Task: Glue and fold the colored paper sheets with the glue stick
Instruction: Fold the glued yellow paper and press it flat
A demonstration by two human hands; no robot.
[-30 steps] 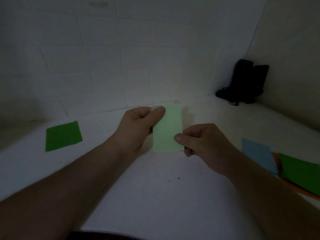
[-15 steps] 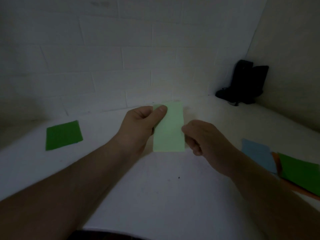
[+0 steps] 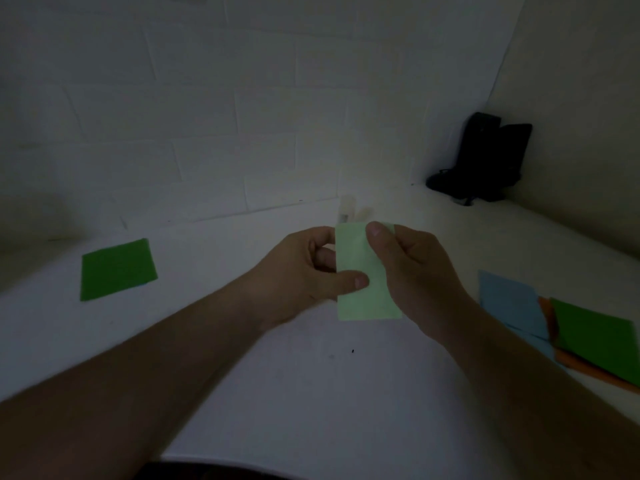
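I hold the folded light green paper (image 3: pixel 363 271) up over the middle of the white bench (image 3: pixel 311 393), its long axis running near to far, one short edge toward me and the other toward the brick wall (image 3: pixel 207 116); my left hand (image 3: pixel 301 271) pinches its left edge, thumb across the face near the middle, fingers curled behind; my right hand (image 3: pixel 412 268) pinches the far right corner, thumb on top, and covers most of the right edge. A pale upright thing just past the paper's far edge is too dim to name. A dark green sheet (image 3: pixel 117 268) lies flat at far left; at right, a blue sheet (image 3: pixel 509 303), an orange one (image 3: pixel 547 313) and a dark green one (image 3: pixel 602 341) overlap, cut by the frame. A black object (image 3: pixel 485 157) stands in the far right corner, too dark to make out.
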